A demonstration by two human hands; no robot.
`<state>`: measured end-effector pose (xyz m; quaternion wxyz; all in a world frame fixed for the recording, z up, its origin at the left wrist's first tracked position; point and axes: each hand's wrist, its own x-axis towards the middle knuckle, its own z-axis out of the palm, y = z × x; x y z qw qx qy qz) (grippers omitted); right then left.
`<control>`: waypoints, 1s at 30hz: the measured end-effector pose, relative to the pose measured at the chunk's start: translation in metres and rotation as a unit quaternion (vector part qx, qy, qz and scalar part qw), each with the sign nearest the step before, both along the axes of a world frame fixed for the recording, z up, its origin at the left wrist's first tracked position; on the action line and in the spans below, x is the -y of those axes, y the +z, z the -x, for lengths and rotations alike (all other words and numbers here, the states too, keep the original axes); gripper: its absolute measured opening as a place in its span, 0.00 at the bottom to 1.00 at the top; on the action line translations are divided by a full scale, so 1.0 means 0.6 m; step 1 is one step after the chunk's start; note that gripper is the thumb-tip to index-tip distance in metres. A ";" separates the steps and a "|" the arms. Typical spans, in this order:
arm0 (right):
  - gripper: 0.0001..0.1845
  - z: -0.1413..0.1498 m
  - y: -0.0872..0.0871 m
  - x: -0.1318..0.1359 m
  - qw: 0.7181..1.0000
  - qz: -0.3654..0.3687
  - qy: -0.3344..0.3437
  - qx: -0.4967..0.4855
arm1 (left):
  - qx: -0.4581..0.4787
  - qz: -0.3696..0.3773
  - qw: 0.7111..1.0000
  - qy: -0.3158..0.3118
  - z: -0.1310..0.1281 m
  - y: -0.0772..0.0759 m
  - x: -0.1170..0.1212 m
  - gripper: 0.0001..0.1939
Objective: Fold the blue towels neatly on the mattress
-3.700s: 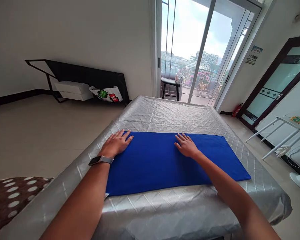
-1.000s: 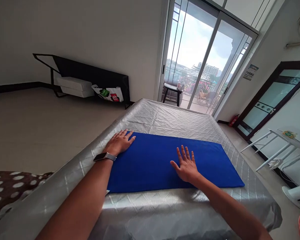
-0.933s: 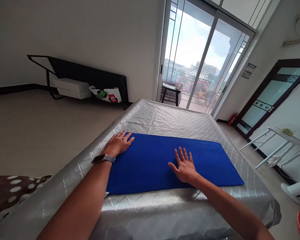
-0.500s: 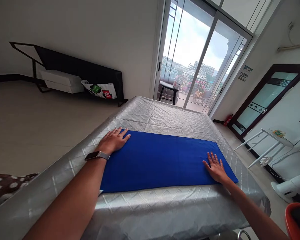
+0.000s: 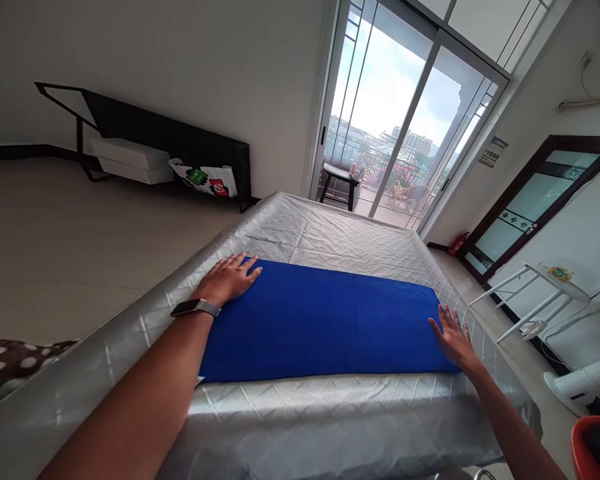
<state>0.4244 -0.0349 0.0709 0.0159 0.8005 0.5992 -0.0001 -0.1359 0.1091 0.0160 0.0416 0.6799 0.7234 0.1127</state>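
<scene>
A blue cloth point(image 5: 325, 323), folded into a long rectangle, lies flat across the near part of a table with a silvery quilted cover point(image 5: 350, 237). My left hand point(image 5: 227, 279) rests with fingers spread on the cloth's far left corner, and a watch point(image 5: 196, 307) is on that wrist. At the cloth's right edge is my right hand point(image 5: 454, 338), fingers apart and stretched forward, partly over the cover. It hides part of that edge. A small white tag point(image 5: 200, 380) sticks out at the near left corner.
Glass sliding doors point(image 5: 380, 133) stand beyond the table, with a dark stool point(image 5: 339, 180) by them. On the left are a low black bench point(image 5: 180, 137) and a white box point(image 5: 133, 160). To the right are a small white table point(image 5: 560, 275) and a red chair point(image 5: 583, 443).
My right hand has slid rightward from on top of the cloth to its right edge. My left hand stays at the far left corner. The view has shifted slightly.
</scene>
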 end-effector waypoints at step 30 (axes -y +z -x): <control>0.44 -0.066 -0.019 -0.020 0.998 0.028 -0.050 0.000 | -0.051 -0.001 0.999 -0.012 0.000 0.007 0.005 0.34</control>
